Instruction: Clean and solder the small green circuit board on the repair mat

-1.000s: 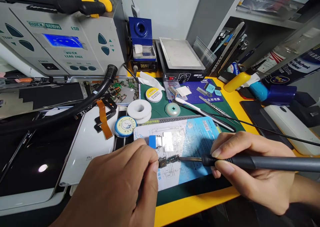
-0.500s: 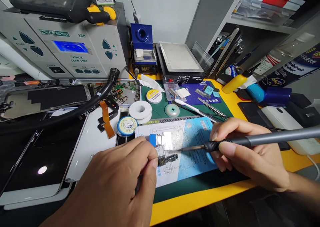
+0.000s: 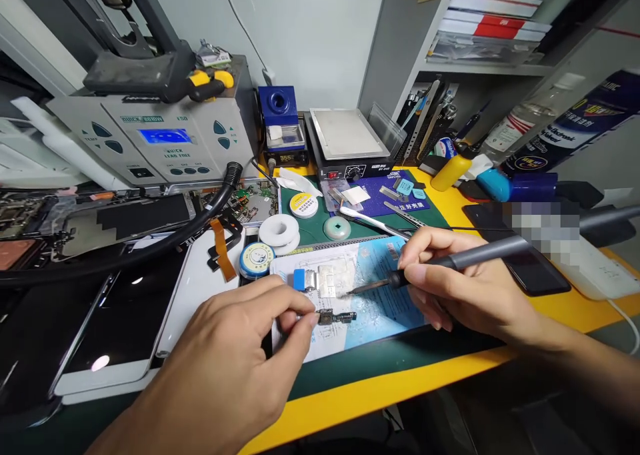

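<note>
My left hand (image 3: 240, 348) pinches the left end of a small dark connector part (image 3: 336, 317) between thumb and fingertips, just above a white and blue printed sheet (image 3: 375, 321). My right hand (image 3: 450, 281) is closed around a grey and black soldering iron (image 3: 480, 253), held like a pen. Its thin metal tip points left and lies close to the lower right of a small silver plate (image 3: 327, 281); whether they touch I cannot tell. A blue-tabbed piece (image 3: 299, 279) adjoins that plate on its left.
Behind the sheet are a solder spool (image 3: 279, 229), a round blue tin (image 3: 257, 259) and a flat heating plate (image 3: 347, 133). A hot-air station (image 3: 165, 141) with a black hose (image 3: 205, 218) stands back left. Phones lie on both sides.
The camera view has shifted, showing more of the back wall. The iron's tip has moved up relative to the dark part. My left fingers have opened out a little around the part they pinch.
</note>
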Demonstrator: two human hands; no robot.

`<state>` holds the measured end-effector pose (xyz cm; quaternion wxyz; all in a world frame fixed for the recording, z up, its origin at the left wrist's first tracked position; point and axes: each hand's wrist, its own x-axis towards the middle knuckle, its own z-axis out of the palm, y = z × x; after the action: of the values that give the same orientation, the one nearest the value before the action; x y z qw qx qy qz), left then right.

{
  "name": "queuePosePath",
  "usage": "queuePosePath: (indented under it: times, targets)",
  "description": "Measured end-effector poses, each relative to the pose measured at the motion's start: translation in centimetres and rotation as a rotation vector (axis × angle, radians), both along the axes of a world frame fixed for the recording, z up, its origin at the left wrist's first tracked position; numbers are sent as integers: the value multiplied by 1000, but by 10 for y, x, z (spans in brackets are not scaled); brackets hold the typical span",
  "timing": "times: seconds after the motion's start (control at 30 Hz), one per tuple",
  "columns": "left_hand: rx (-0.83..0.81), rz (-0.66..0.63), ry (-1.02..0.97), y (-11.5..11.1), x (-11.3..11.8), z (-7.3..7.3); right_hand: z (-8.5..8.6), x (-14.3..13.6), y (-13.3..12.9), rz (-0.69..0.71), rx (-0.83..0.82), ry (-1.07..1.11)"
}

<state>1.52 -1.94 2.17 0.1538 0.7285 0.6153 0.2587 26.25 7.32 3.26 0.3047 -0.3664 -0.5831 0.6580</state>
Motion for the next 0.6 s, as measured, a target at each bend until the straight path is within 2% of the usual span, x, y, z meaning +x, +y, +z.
queuePosePath:
  times: [0.13,0.27,0.37,0.47,0.6]
  targets:
    - [39,-20,53,-6,-1,3,2,0,1,12,-53,9]
    - [192,-68,137,-10,0,2,2,1,1,-36,-35,-14]
    - [273,-111,204,-12,2,-3,0,2,2,-51,-51,0]
    - [266,-110,237,-12,1,-12,-1,3,3,-12,-73,13]
    - [261,-86,265,-12,2,-20,-1,1,-3,-4,-6,-62]
